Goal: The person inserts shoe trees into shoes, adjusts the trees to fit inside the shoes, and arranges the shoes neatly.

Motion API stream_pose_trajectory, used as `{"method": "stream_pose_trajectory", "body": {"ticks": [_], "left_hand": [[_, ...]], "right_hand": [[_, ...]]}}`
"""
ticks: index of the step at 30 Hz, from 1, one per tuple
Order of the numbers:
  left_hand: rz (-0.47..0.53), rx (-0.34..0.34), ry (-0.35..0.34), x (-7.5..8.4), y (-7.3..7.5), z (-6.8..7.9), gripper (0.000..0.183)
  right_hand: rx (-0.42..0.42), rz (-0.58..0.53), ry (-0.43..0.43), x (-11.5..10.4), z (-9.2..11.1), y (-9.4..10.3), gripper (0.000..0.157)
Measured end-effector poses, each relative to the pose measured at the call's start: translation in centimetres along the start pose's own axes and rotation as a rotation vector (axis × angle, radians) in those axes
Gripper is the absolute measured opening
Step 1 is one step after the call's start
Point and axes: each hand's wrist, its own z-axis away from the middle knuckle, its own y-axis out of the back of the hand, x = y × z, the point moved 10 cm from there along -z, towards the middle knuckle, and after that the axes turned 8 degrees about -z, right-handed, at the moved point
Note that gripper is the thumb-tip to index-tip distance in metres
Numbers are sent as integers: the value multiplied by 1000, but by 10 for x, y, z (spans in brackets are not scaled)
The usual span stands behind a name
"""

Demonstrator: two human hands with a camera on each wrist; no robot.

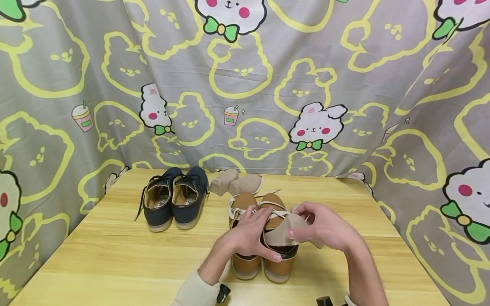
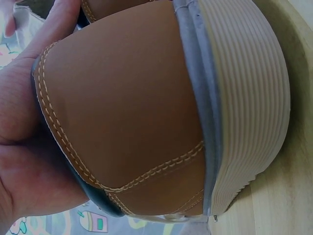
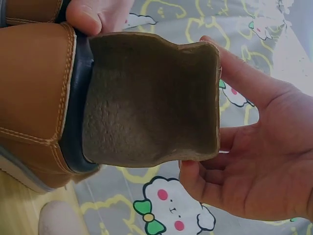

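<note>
Two brown lace-up shoes stand side by side with heels toward me: the left shoe (image 1: 245,267) and the right shoe (image 1: 280,268). My left hand (image 1: 250,233) lies spread across them, its thumb near the right shoe's collar and its fingers over the laces. In the left wrist view that palm is against the collar of the left brown shoe (image 2: 122,98). My right hand (image 1: 329,227) pinches a beige molded shoe insert (image 1: 284,231) at the right shoe's opening. The right wrist view shows the insert's hollow side (image 3: 142,103), one end right at the dark collar.
Two more beige inserts (image 1: 245,184) lie behind the brown shoes. Another insert (image 3: 61,220) rests on the table beside the right shoe, partly hidden by my right hand. Navy lace-up shoes (image 1: 158,216) stand at the left. A patterned grey curtain (image 1: 245,144) encloses the wooden table (image 1: 115,263).
</note>
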Motion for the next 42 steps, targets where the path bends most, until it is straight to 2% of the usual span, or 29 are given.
{"method": "stream_pose_trajectory", "body": {"ticks": [11,26,32,42], "left_hand": [[-7,-1,4,-1,-1,0,125],[-18,2,2,0,-1,-1,124],[-22,-1,10,-1,0,-1,125],[-40,6,2,1,1,-1,123]], "right_hand": [[-26,4,-6,1,-3,-6,42],[-24,23,70,-1,2,5,33],[-43,16,131,-4,2,3,28],[-64,12,135,-5,-2,-5,32]]}}
